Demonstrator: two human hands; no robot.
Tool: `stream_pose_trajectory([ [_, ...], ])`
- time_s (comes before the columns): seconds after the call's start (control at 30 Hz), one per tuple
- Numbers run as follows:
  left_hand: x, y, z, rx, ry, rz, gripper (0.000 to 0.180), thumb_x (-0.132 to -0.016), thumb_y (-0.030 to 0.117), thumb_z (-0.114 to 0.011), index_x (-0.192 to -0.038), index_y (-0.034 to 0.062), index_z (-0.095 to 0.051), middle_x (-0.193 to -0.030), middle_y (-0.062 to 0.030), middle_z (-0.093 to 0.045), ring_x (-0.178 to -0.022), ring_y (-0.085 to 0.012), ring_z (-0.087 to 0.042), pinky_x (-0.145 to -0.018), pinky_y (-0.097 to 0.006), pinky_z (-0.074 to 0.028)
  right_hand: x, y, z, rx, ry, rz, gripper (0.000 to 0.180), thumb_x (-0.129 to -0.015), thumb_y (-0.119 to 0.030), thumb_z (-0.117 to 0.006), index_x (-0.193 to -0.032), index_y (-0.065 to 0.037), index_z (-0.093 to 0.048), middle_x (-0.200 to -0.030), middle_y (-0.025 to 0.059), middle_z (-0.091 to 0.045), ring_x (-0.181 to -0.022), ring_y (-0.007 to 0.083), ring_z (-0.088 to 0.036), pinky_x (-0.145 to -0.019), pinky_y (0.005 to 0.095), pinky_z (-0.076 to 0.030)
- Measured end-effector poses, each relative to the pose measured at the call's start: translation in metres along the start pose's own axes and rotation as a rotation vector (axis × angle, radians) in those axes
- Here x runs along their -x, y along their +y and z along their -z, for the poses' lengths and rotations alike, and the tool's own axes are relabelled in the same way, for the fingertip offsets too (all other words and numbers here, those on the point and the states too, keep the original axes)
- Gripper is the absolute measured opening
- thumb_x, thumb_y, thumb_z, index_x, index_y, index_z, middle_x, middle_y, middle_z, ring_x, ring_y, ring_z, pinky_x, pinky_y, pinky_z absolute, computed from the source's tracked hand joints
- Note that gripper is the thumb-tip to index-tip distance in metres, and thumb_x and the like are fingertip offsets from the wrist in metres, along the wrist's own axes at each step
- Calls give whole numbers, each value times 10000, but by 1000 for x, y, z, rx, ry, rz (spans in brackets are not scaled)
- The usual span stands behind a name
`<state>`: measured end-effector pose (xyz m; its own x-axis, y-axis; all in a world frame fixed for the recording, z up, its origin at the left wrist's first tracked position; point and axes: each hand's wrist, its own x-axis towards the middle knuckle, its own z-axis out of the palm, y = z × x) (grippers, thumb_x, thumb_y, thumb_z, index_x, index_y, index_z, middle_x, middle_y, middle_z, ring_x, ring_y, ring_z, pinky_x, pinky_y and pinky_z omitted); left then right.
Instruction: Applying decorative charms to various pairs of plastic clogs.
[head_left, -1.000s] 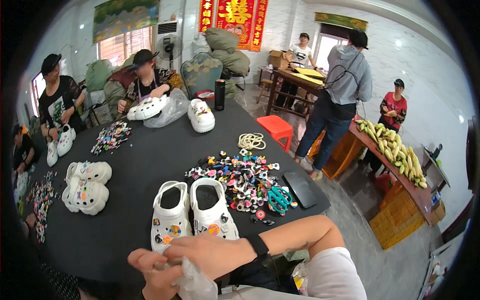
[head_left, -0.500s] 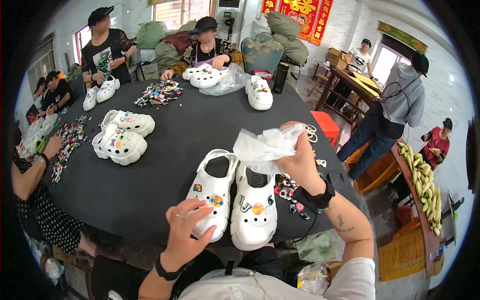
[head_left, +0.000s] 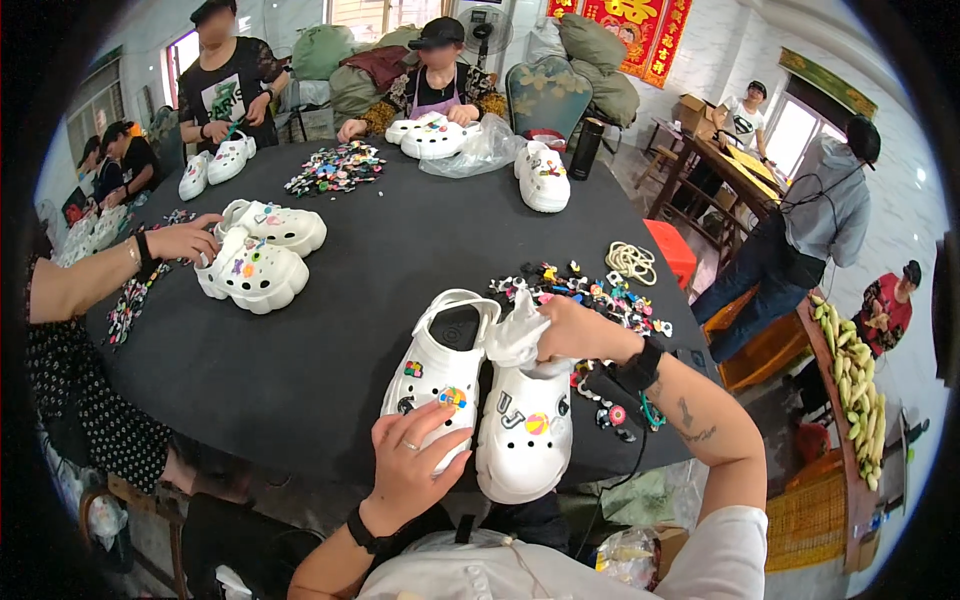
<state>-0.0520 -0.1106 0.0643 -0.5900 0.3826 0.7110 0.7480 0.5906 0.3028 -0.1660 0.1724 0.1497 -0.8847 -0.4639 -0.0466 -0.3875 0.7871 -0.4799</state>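
Note:
Two white clogs stand side by side at the table's near edge, toes toward me. My left hand (head_left: 420,455) rests on the left clog (head_left: 458,335), fingers spread over its front beside an orange, blue and yellow charm. Into the heel opening of the right clog (head_left: 520,470), my right hand (head_left: 580,330) presses a crumpled thin white sheet (head_left: 515,340). Its fingertips are partly hidden in the opening. Letter-shaped charms and a beach-ball charm (head_left: 537,424) decorate the right clog.
Loose charms (head_left: 610,300) and a coil of cream cord (head_left: 631,262) lie beyond my right arm on the dark table (head_left: 350,380). At left, a co-worker's hand (head_left: 190,240) touches another pair of clogs (head_left: 258,275). Other people handle clogs across the table.
My right hand has brought the white sheet down into the right clog's opening, crumpling it. My left hand stays on the left clog. The co-worker's hand at left has reached the nearby clogs.

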Motion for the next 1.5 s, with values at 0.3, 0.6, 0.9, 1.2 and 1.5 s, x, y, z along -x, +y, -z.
stream_pose_trajectory([
  [0.3,4,0,-3,-20,16,20,311,-703,177,-761,-1007,215,-710,-1214,-14,-603,-1156,-218,-562,-949,-413,-351,13,-26,-8,-517,-72,-69,504,-699,-180,-798,-1096,32,-572,-1077,140,-646,-984,200,-631,-842,302,-484],
  [0.6,4,0,-8,-48,27,9,313,-702,182,-767,-1007,221,-709,-1221,-7,-604,-1168,-217,-548,-971,-417,-351,38,-15,-9,152,403,443,643,-598,42,-705,-1219,-48,-566,-1165,172,-577,-1112,380,-539,-976,425,-450],
  [0.9,6,3,-6,-65,23,13,322,-705,174,-765,-1017,219,-705,-1227,-13,-603,-1177,-219,-540,-979,-418,-349,67,-41,-10,91,245,386,765,-626,-471,-873,-1114,45,-589,-1168,228,-582,-1126,389,-532,-1005,451,-402],
  [1.2,5,-1,-1,-66,20,16,307,-714,179,-757,-1014,219,-704,-1214,-13,-608,-1165,-225,-552,-980,-421,-349,43,-27,-20,-441,-121,142,535,-684,-392,-876,-900,34,-634,-738,117,-587,-670,164,-569,-596,333,-449],
  [1.5,-16,1,-1,-38,34,-199,172,-826,133,-722,-937,35,-633,-1060,-185,-652,-954,-369,-634,-781,-452,-492,60,-19,-64,-82,466,376,779,-713,-460,-794,-1242,3,-457,-1311,253,-371,-1240,456,-354,-1026,516,-324],
])
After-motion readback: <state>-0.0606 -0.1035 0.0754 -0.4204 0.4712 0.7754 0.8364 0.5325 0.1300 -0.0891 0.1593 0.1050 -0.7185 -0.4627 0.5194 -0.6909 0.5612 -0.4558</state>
